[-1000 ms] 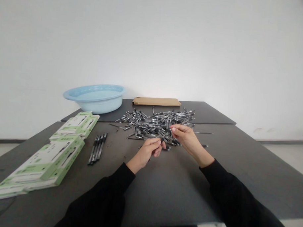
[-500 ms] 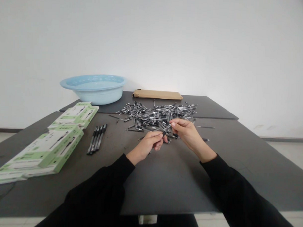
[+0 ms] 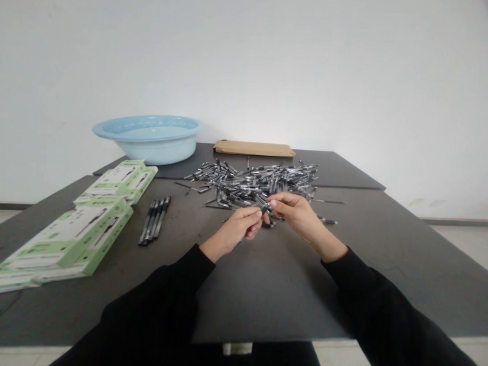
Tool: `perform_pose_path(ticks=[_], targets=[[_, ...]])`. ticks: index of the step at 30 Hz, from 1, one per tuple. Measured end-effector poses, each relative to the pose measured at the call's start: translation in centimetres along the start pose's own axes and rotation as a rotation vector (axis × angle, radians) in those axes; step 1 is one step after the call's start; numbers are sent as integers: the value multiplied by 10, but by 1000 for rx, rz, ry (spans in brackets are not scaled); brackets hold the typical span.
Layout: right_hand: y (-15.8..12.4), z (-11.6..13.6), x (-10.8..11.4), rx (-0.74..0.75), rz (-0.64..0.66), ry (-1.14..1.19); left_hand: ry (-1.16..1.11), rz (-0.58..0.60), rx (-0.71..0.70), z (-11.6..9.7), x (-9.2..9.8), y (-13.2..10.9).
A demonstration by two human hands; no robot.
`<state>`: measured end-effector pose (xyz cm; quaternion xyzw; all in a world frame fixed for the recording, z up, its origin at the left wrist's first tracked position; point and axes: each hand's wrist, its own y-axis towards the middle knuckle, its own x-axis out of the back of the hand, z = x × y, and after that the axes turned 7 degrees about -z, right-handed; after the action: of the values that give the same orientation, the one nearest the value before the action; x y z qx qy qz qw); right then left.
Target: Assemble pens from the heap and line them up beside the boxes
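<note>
Between my two hands is a dark pen (image 3: 264, 209), held above the table just in front of a loose heap of pens. My left hand (image 3: 242, 224) is closed around its lower part, and the fingers hide most of the barrel. With thumb and forefinger, my right hand (image 3: 293, 214) pinches the pen's upper end. The heap of black and clear pen parts (image 3: 247, 183) spreads beyond both hands. To the left, several black pens (image 3: 154, 221) lie side by side in a neat row.
Green and white pen boxes (image 3: 61, 240) lie stacked along the left of the dark table (image 3: 280, 296). A light blue basin (image 3: 157, 148) stands at the back left. Behind the heap lies a flat brown cardboard piece (image 3: 253, 148), close to the wall.
My right hand has moved slightly left and closer to my left hand, so less of the pen shows between them. The whole view has shifted a little.
</note>
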<state>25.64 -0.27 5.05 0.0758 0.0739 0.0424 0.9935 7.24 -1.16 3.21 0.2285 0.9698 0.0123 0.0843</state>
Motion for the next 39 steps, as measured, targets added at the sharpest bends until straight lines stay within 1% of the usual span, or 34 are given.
perform_pose_path(ticks=[4, 7, 10, 12, 16, 19, 23, 28, 30, 32, 35, 37, 39], targets=[[-1, 0, -3, -65, 7, 84, -15, 14, 51, -2, -2, -1], [-3, 2, -7, -85, 69, 126, -46, 20, 67, -4, -3, -1], [-6, 2, -11, -68, 131, 112, -101, 20, 96, -8, -4, -2], [-8, 1, -13, -25, 145, 66, -130, 7, 101, -10, -5, -4], [-12, 1, -15, 48, 107, 58, -135, 0, 81, -14, -6, -5], [-12, 2, -13, 42, 123, 52, -127, 0, 59, -13, -5, -5], [-10, 2, -10, 20, 147, 27, -137, -6, 72, -10, -3, -4], [-10, 2, -11, -23, 90, 83, -142, -14, 70, -10, -3, -5], [-10, 2, -12, -14, 72, 79, -133, -15, 66, -11, -4, -5], [-10, 2, -12, 11, 87, 67, -115, -16, 50, -11, -5, -5], [-9, 1, -10, 25, 94, 78, -31, -59, -23, -12, -5, -5], [-9, 1, -9, 29, 63, 93, 45, -114, -72, -12, -5, -4], [-9, 1, -10, 43, 29, 92, 97, -167, -83, -12, -6, -3]])
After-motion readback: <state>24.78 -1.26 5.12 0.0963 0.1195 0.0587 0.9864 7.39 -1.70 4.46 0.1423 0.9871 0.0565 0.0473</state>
